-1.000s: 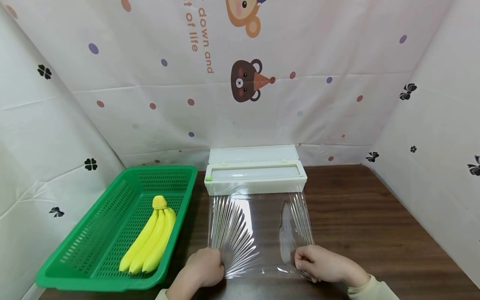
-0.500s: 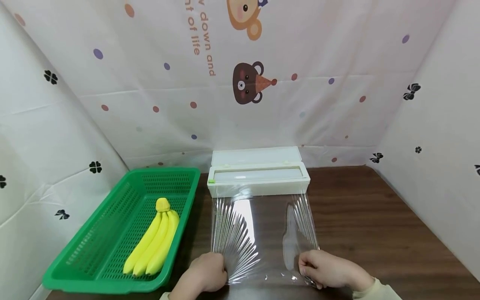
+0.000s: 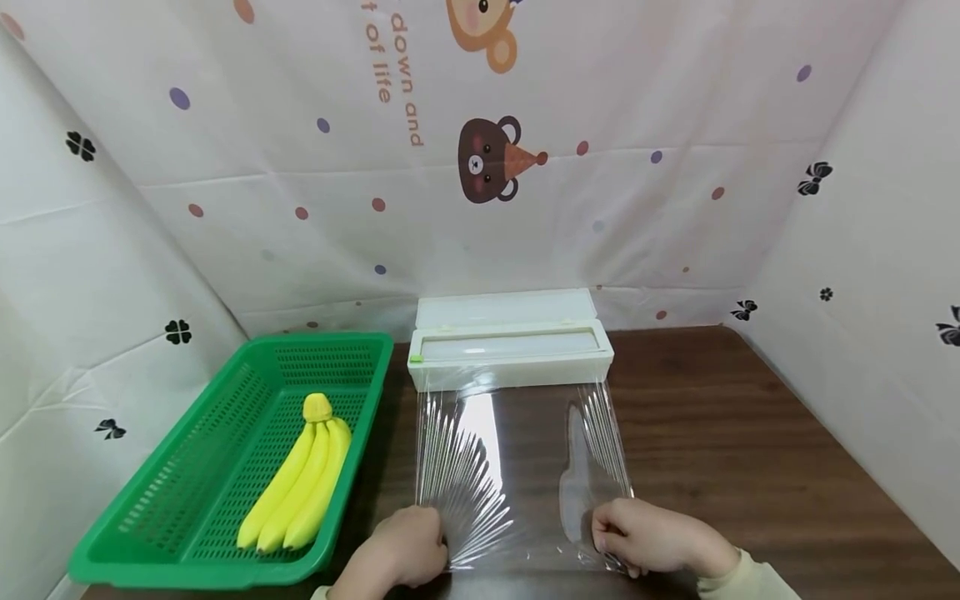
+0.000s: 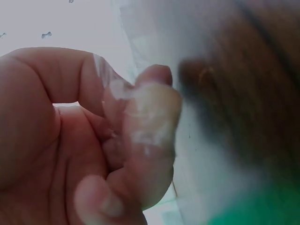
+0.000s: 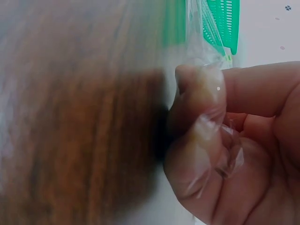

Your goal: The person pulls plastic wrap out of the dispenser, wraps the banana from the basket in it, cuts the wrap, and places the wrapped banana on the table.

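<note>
A sheet of clear cling film point(image 3: 528, 467) stretches from a white cling film dispenser point(image 3: 510, 367) toward the person. At its near left corner the left hand point(image 3: 408, 546) grips the film with curled fingers. The right hand point(image 3: 652, 533) pinches the near right corner. Bunched film shows over the right fingertips point(image 5: 201, 93) in the right wrist view, and a shiny layer lies across the left fingers point(image 4: 150, 117) in the left wrist view. Creases fan out from the left hand, and the film lies low over the table between both hands.
A green plastic basket point(image 3: 202, 575) stands at the left with a bunch of yellow bananas point(image 3: 307, 479) in it. The dispenser's lid point(image 3: 506, 308) stands raised against the patterned back curtain point(image 3: 637, 233). Under everything is a dark wooden table point(image 3: 720, 433).
Both hands keep their grip on the film, having moved slightly nearer the person's side. The head view shifted a little and came back. Basket, bananas and dispenser stay where they were.
</note>
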A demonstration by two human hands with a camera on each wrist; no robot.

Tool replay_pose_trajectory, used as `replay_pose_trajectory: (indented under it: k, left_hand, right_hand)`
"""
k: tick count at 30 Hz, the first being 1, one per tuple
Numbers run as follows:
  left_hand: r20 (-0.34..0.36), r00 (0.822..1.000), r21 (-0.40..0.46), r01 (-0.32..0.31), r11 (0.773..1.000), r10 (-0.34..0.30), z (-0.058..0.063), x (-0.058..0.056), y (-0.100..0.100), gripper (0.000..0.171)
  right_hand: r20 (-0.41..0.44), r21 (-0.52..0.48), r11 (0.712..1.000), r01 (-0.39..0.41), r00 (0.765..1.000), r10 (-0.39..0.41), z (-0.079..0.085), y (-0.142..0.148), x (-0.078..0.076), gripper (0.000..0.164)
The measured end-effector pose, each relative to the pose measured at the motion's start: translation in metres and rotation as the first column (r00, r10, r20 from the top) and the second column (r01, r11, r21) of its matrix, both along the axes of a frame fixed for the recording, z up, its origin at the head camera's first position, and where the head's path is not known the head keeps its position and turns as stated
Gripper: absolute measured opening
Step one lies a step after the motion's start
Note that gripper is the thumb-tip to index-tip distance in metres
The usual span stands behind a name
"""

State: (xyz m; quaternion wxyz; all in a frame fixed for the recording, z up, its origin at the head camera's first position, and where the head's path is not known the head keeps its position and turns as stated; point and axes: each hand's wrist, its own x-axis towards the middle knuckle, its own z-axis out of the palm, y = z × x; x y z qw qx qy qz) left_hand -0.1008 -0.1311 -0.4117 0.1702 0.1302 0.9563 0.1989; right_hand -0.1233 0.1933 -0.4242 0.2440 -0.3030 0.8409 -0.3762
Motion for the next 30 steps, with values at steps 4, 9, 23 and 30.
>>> replay_pose_trajectory:
  k: [4, 9, 23, 30]
  left_hand:
    - [-0.018, 1.0, -0.019, 0.019, 1.0, -0.019, 0.002, 0.001, 0.0, 0.034]
    - [-0.026, 0.999, -0.014, 0.037, 0.999, -0.037, 0.009, 0.003, -0.001, 0.036]
    - [-0.067, 0.989, -0.014, 0.131, 0.991, -0.131, 0.019, 0.009, -0.002, 0.039]
    - [-0.047, 0.992, -0.004, 0.116, 0.993, -0.117, 0.02, 0.011, -0.002, 0.039]
  right_hand:
    - [-0.013, 0.011, 1.0, 0.002, 1.0, -0.002, 0.002, 0.0, -0.001, 0.022]
    - [-0.02, 0.033, 0.999, 0.012, 1.0, -0.011, 0.002, 0.0, -0.004, 0.021]
    - [-0.016, -0.125, 0.986, -0.111, 0.994, 0.11, 0.005, 0.009, -0.007, 0.01]
    - [-0.061, -0.189, 0.968, -0.166, 0.986, 0.157, 0.005, 0.014, -0.009, 0.008]
